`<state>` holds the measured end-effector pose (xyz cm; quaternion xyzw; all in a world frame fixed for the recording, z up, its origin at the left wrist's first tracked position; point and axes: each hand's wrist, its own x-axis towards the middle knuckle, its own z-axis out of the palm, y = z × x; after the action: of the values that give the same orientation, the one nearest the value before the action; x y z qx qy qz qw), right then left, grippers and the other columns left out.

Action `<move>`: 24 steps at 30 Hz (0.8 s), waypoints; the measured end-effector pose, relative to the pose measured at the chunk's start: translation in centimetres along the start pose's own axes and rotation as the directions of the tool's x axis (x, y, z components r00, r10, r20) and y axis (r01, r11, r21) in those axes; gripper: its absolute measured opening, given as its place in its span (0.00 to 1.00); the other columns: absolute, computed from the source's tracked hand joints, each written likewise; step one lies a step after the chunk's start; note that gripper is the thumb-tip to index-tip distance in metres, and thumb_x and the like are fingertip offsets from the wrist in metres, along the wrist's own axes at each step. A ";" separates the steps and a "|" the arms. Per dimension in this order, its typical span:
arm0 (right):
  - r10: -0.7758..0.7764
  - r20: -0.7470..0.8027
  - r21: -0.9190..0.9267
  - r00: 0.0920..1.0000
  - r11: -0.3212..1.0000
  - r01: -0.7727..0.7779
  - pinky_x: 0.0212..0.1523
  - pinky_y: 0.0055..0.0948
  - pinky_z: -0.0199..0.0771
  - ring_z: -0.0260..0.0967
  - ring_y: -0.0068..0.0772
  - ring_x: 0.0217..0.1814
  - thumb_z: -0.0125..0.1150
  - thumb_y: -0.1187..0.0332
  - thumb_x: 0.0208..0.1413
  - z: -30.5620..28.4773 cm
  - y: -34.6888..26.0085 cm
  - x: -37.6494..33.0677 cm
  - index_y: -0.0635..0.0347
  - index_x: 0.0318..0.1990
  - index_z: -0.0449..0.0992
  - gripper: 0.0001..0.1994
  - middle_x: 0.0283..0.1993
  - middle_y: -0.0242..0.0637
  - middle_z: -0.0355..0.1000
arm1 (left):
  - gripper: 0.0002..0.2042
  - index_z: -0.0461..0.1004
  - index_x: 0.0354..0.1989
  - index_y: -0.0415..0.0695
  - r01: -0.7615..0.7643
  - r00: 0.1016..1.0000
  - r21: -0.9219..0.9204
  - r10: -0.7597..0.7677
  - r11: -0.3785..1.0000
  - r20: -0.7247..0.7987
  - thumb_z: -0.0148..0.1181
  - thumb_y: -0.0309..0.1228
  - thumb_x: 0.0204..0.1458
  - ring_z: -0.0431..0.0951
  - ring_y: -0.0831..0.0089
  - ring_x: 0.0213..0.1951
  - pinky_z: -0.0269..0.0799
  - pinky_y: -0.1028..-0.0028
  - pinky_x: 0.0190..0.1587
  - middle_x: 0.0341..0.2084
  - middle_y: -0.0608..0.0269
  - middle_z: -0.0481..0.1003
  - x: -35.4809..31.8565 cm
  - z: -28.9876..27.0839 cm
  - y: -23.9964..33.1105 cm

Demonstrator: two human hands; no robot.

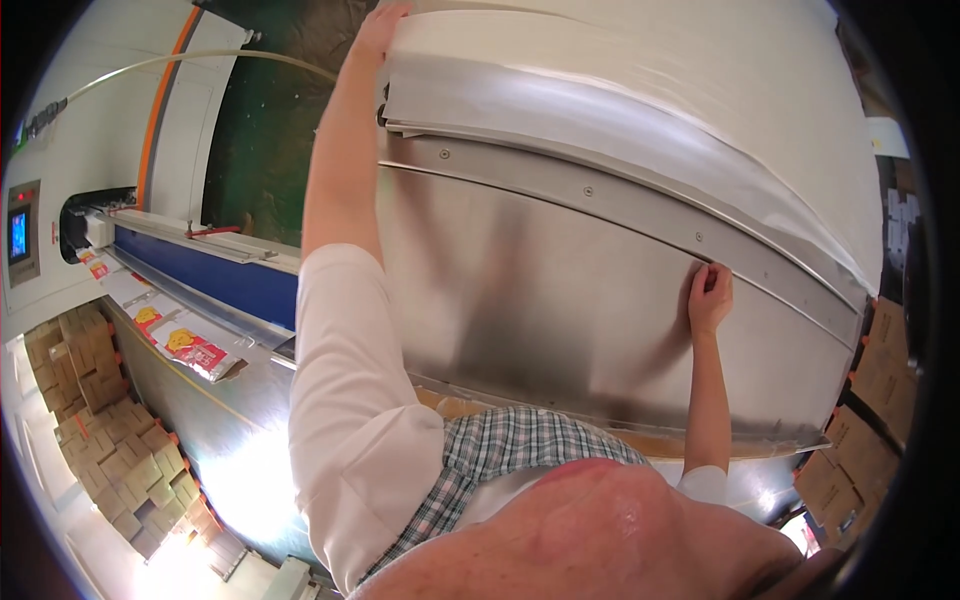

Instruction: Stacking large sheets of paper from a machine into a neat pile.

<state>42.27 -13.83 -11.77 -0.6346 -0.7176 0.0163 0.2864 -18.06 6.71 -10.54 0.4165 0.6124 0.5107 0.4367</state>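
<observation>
A large steel machine panel (540, 290) with a riveted curved strip (620, 205) fills the middle of the view, and a wide white film sheet (640, 90) runs over its top. My left hand (380, 25) reaches far up and lies on the upper left edge of the white sheet. My right hand (709, 296) is curled into a loose fist against the panel just under the riveted strip, pinching at the strip's lower edge. Whether it holds something small there is hidden.
To the left runs a conveyor (200, 300) with red and yellow printed pouches (195, 350). A control screen (20, 235) sits on the far left. Stacked brown cartons (110, 440) lie lower left, more cartons (860, 440) at the right.
</observation>
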 end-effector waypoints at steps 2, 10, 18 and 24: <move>-0.010 -0.005 0.019 1.000 1.000 0.010 0.21 0.29 0.61 0.59 0.31 0.19 0.54 0.72 0.48 0.6 -0.7 0.3 0.58 0.26 0.67 0.04 0.20 0.33 0.61 | 0.20 0.73 0.39 0.41 -0.091 0.995 0.277 0.096 0.957 -0.004 0.52 0.46 0.48 0.73 0.71 0.36 0.67 0.75 0.40 0.35 0.63 0.74 -0.2 -1.2 2.0; 0.037 -0.011 0.006 0.999 0.999 -0.037 0.22 0.29 0.62 0.61 0.32 0.20 0.55 0.70 0.47 0.0 0.5 -0.7 0.57 0.27 0.68 0.03 0.21 0.33 0.63 | 0.45 0.59 0.56 0.42 -0.492 0.806 0.794 -0.157 0.357 0.570 0.56 0.64 0.33 0.63 0.57 0.54 0.58 0.63 0.54 0.53 0.51 0.62 -5.6 19.3 10.2; 0.184 0.100 0.114 0.978 0.974 -0.195 0.30 0.29 0.67 0.67 0.36 0.28 0.54 0.69 0.49 -0.4 0.7 1.2 0.59 0.32 0.70 0.05 0.27 0.37 0.68 | 0.44 0.58 0.54 0.46 -0.549 0.836 0.834 0.034 0.050 0.548 0.67 0.51 0.22 0.62 0.57 0.53 0.51 0.44 0.50 0.50 0.54 0.64 -8.6 20.6 8.2; -0.369 -0.079 0.375 0.926 0.850 0.370 0.38 0.31 0.70 0.69 0.41 0.38 0.55 0.74 0.46 2.8 -9.5 13.8 0.60 0.35 0.72 0.07 0.35 0.40 0.71 | 0.38 0.59 0.53 0.50 -0.476 0.879 0.876 -0.004 0.075 0.477 0.67 0.44 0.28 0.61 0.55 0.54 0.49 0.44 0.51 0.48 0.54 0.66 -10.7 20.5 7.4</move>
<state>32.12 -1.99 -5.03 -0.4165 -0.8083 0.0997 0.4040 4.98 2.81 -4.02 0.7784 0.6232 -0.0445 0.0619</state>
